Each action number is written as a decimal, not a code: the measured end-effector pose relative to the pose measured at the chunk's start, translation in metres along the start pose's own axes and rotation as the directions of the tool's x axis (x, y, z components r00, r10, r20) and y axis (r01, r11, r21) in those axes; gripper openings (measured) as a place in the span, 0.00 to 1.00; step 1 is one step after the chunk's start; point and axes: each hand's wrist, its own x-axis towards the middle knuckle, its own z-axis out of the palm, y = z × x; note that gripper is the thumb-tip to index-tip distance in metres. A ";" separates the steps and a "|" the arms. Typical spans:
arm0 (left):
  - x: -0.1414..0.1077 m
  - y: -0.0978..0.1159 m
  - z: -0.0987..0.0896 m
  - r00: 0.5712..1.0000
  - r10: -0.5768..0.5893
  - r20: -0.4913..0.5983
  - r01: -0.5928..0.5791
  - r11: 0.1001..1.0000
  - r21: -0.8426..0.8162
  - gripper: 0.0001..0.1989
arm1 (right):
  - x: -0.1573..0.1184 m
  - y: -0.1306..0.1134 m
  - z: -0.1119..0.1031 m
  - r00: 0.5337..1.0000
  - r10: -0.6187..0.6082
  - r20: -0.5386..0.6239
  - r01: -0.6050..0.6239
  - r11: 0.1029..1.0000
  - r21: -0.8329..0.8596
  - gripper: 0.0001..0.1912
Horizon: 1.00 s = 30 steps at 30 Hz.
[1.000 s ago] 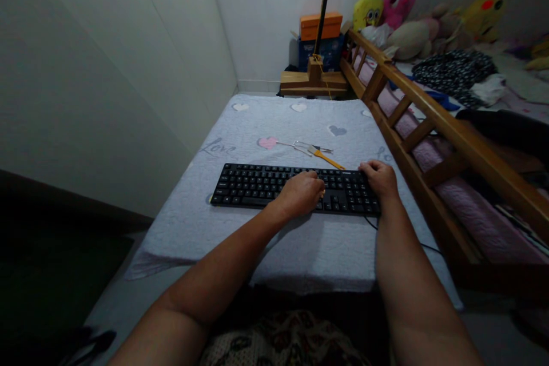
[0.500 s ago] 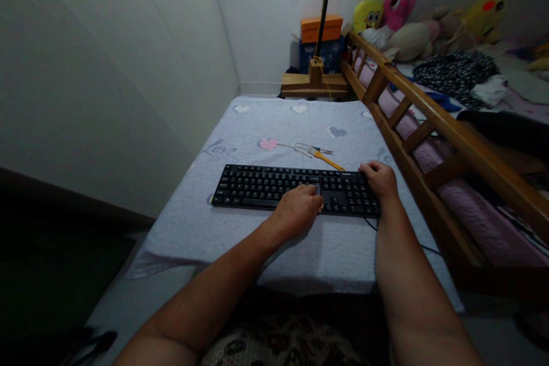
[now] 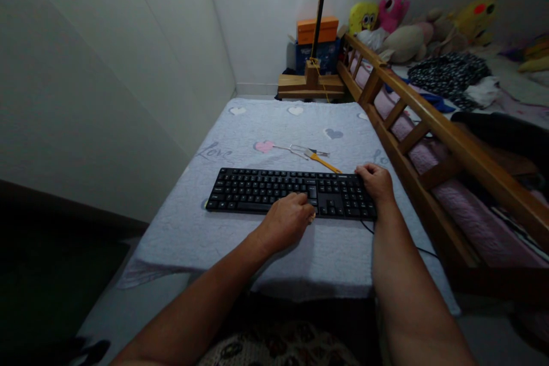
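A black keyboard (image 3: pixel 257 189) lies on the cloth-covered table (image 3: pixel 206 240), its cable leaving the lower right. My left hand (image 3: pixel 289 217) is closed over the keyboard's front edge, right of its middle; a small pale bit shows at its fingertips, too small to name. Around the keyboard's right end, my right hand (image 3: pixel 376 183) is closed, thumb side at the top corner. Behind the keyboard lie a yellow-handled brush (image 3: pixel 323 161) and a thin metal wire tool (image 3: pixel 291 150), neither touched by a hand.
A wooden bed rail (image 3: pixel 412 100) runs along the table's right side, with plush toys (image 3: pixel 364 16) and clothes beyond it. Behind the table stand a wooden base (image 3: pixel 311 83) with a dark pole and an orange box (image 3: pixel 317 30). A pale wall is on the left.
The view has shifted slightly. My left hand has moved a little toward me, from the keys to the keyboard's front edge. My right hand keeps its place at the right end.
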 end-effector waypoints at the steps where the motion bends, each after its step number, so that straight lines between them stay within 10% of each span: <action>1: -0.002 0.000 -0.001 1.000 0.001 0.004 -0.001 1.000 -0.003 0.13 | 0.000 0.000 0.000 1.000 0.001 0.002 -0.001 1.000 -0.004 0.17; 21: -0.010 -0.040 -0.018 0.936 -0.147 -0.320 -0.072 0.809 -0.583 0.09 | 0.003 0.003 -0.004 0.996 0.061 0.067 -0.067 0.994 0.082 0.19; 30: 0.003 -0.030 -0.005 0.889 -0.390 -0.238 -0.029 0.471 -0.882 0.11 | 0.001 -0.017 -0.012 0.968 -0.072 -0.241 0.111 0.982 0.152 0.14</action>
